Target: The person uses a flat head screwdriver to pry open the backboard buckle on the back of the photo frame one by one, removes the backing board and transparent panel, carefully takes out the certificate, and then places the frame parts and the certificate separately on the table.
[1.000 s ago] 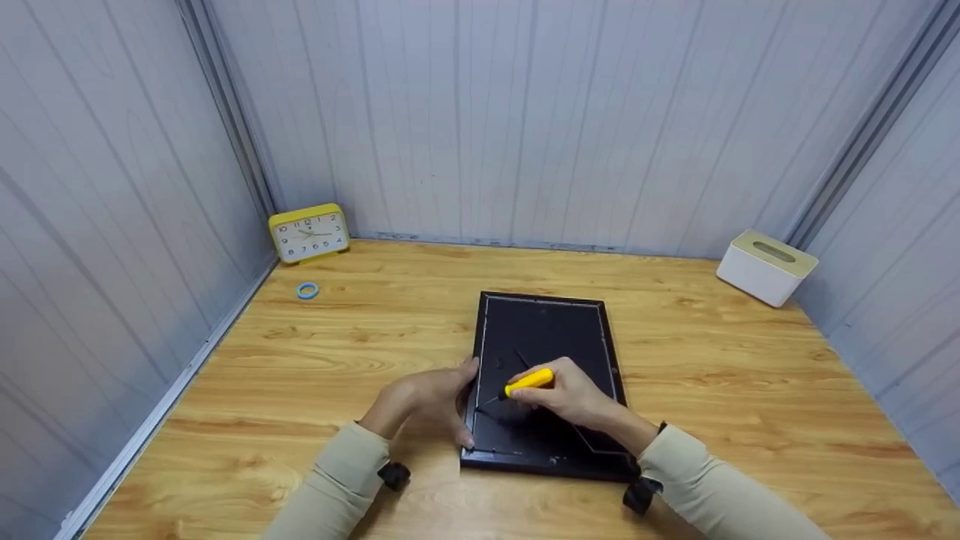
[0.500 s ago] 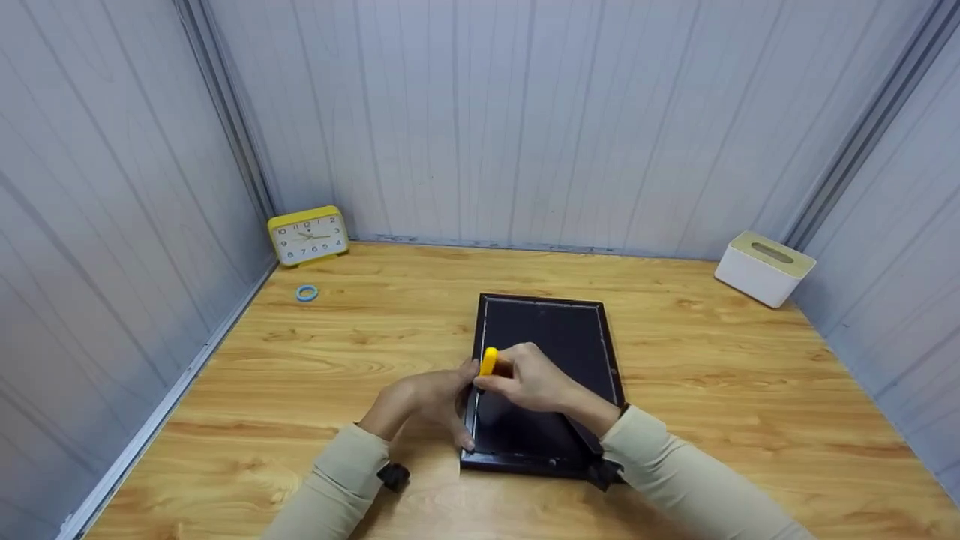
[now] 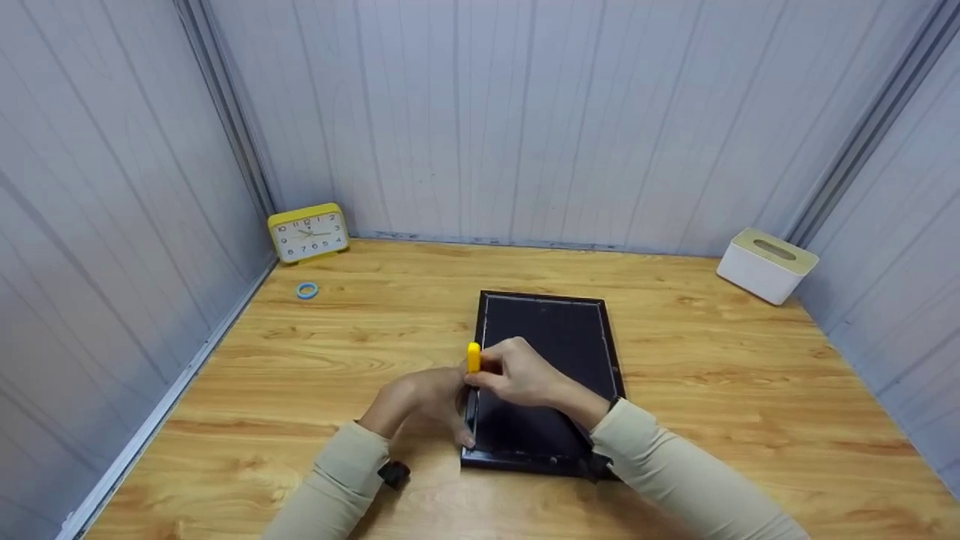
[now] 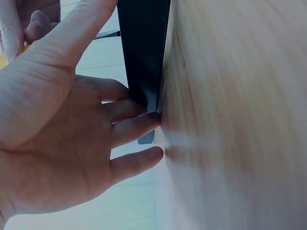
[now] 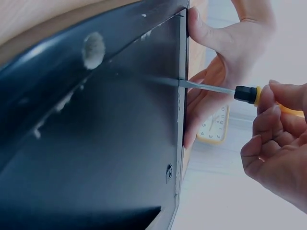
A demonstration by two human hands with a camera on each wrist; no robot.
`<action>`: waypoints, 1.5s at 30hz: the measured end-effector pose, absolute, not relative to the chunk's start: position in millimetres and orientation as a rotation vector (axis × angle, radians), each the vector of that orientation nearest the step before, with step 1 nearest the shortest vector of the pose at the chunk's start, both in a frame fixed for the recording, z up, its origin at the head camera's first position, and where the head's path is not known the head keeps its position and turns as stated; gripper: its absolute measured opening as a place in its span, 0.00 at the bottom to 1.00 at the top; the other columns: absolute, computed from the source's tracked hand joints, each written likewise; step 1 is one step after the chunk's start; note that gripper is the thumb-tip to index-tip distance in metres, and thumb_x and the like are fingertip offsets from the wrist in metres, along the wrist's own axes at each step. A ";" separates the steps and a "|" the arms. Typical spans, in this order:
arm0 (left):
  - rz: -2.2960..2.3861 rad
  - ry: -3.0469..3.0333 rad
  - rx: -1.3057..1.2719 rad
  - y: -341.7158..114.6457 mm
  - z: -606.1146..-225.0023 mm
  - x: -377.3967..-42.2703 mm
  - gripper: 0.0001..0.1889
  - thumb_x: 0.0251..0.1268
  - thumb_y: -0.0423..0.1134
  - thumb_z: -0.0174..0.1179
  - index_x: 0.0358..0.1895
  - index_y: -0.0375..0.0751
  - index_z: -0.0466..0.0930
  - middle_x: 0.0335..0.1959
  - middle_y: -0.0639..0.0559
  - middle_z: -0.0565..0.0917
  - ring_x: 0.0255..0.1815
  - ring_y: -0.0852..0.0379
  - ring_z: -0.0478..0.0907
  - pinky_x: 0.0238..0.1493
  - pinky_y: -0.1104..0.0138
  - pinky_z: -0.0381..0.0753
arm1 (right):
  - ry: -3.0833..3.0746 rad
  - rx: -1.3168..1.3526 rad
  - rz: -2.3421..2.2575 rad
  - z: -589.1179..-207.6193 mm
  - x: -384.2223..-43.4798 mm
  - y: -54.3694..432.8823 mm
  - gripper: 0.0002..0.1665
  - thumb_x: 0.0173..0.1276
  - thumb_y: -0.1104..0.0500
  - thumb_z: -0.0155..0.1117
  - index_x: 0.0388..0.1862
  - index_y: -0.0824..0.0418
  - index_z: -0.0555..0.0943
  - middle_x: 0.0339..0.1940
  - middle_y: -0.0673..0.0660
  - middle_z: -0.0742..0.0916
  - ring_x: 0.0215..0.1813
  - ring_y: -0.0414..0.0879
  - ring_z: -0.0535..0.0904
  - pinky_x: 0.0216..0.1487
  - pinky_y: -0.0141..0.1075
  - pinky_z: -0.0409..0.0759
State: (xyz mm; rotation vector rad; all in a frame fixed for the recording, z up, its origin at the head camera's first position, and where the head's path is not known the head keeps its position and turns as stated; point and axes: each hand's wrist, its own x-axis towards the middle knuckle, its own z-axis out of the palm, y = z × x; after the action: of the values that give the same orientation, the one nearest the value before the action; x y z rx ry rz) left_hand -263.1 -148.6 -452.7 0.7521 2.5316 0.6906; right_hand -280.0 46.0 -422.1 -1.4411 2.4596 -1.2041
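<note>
A black picture frame lies back side up on the wooden table. My right hand pinches a screwdriver by its yellow handle. In the right wrist view the metal shaft of the screwdriver crosses to the inner edge of the frame's border, and its flat tip touches there. My left hand rests along the frame's left side, thumb by the near left corner. Seen from the left wrist, its fairly straight fingers lie against the frame's outer side.
A yellow alarm clock stands at the back left, with a light blue ring in front of it. At the back right is a white tissue box with a wood-coloured lid. Panelled walls enclose the table.
My right hand has moved left with the screwdriver, whose handle has gone from slanted to upright at the frame's left border. The left hand and the frame have stayed in place.
</note>
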 end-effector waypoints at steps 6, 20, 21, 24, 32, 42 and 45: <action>0.647 2.537 0.775 -149.5 -451.4 -262.9 0.57 0.39 0.52 0.83 0.76 0.45 0.60 0.72 0.51 0.68 0.68 0.58 0.66 0.72 0.61 0.63 | 2.477 -1.439 -1.193 -422.1 -278.8 43.0 0.08 0.68 0.61 0.70 0.29 0.62 0.86 0.17 0.42 0.76 0.19 0.32 0.67 0.21 0.26 0.65; 0.654 2.582 0.720 -148.2 -454.4 -260.9 0.71 0.36 0.53 0.84 0.80 0.31 0.43 0.76 0.34 0.59 0.73 0.48 0.62 0.74 0.58 0.59 | 2.428 -1.330 -1.276 -432.8 -279.4 71.6 0.06 0.68 0.60 0.70 0.32 0.62 0.87 0.26 0.48 0.87 0.26 0.36 0.78 0.29 0.28 0.77; 0.649 2.585 0.721 -148.3 -454.7 -260.8 0.71 0.36 0.53 0.84 0.80 0.31 0.43 0.76 0.34 0.61 0.72 0.48 0.63 0.74 0.58 0.60 | 2.438 -1.340 -1.260 -431.7 -278.7 70.9 0.07 0.68 0.60 0.70 0.32 0.61 0.87 0.25 0.47 0.87 0.25 0.36 0.77 0.28 0.28 0.76; 0.654 2.584 0.741 -148.3 -454.8 -261.2 0.71 0.36 0.53 0.84 0.80 0.34 0.43 0.75 0.36 0.63 0.70 0.49 0.66 0.72 0.58 0.63 | 2.448 -1.388 -1.214 -427.4 -276.9 65.6 0.06 0.69 0.60 0.69 0.35 0.63 0.87 0.23 0.47 0.86 0.24 0.35 0.76 0.26 0.26 0.74; 0.681 2.534 0.794 -148.1 -453.1 -262.9 0.61 0.40 0.50 0.83 0.77 0.41 0.52 0.72 0.48 0.68 0.67 0.58 0.66 0.71 0.63 0.64 | 2.516 -1.467 -1.059 -417.3 -277.5 48.1 0.05 0.67 0.62 0.69 0.31 0.63 0.85 0.18 0.44 0.79 0.19 0.34 0.71 0.20 0.25 0.68; 0.729 2.488 0.866 -148.7 -452.3 -264.4 0.53 0.41 0.44 0.84 0.72 0.39 0.61 0.66 0.50 0.73 0.63 0.58 0.69 0.69 0.65 0.66 | 2.549 -1.477 -0.987 -413.3 -279.5 43.5 0.09 0.66 0.61 0.70 0.25 0.61 0.84 0.16 0.42 0.76 0.18 0.32 0.68 0.20 0.25 0.67; 0.729 2.478 0.888 -148.7 -452.6 -264.6 0.50 0.42 0.42 0.83 0.71 0.39 0.64 0.64 0.51 0.74 0.60 0.58 0.70 0.67 0.65 0.68 | 2.551 -1.499 -0.968 -412.8 -280.3 41.7 0.10 0.66 0.61 0.70 0.25 0.61 0.84 0.16 0.42 0.77 0.18 0.32 0.69 0.20 0.25 0.67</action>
State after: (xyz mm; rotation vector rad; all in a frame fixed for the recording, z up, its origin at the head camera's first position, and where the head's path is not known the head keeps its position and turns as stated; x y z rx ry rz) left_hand -264.6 -148.7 -452.6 0.8885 2.4780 0.7287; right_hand -280.3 41.7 -412.8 -1.4992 2.5507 -0.9677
